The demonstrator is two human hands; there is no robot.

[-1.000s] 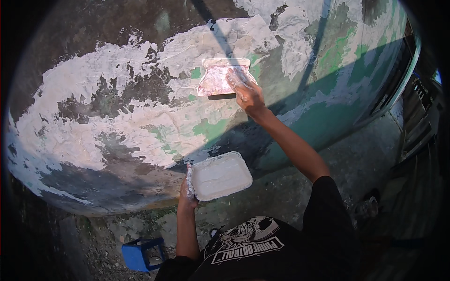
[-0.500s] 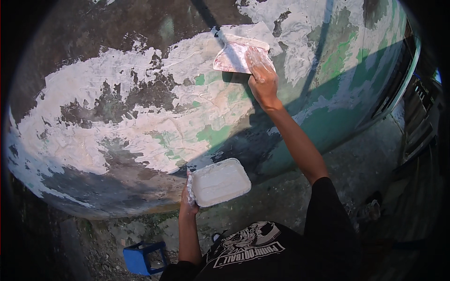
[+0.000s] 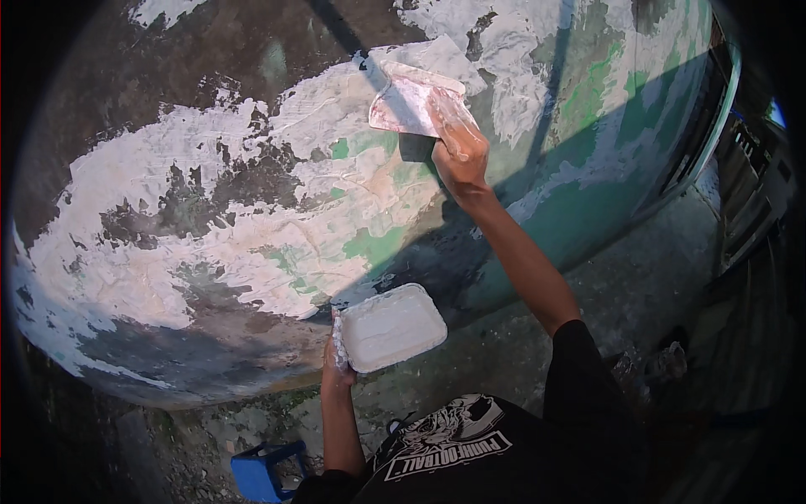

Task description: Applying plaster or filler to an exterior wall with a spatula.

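My right hand (image 3: 459,139), smeared with white, is closed on a wide, flat putty spreader (image 3: 403,105) with white paste along its upper edge. That edge lies against the wall (image 3: 369,244), on a patch of white filler. Low in front of the wall, my left hand (image 3: 334,357) grips a shallow rectangular tray (image 3: 393,329) by its left side. White paste coats the inside of the tray, and dried crumbs of it cover the fingers. The left fingertips are partly hidden behind the tray.
Patchy white filler, bare dark cement and green paint cover the wall. A blue plastic stool (image 3: 267,470) stands on the rough ground at the lower left. To the right, the wall ends at a pale green edge (image 3: 724,126) near wooden slats (image 3: 751,197).
The spreader and my right hand have shifted slightly left and up along the wall. The tray stays nearly in place in my left hand, while the view has turned a little.
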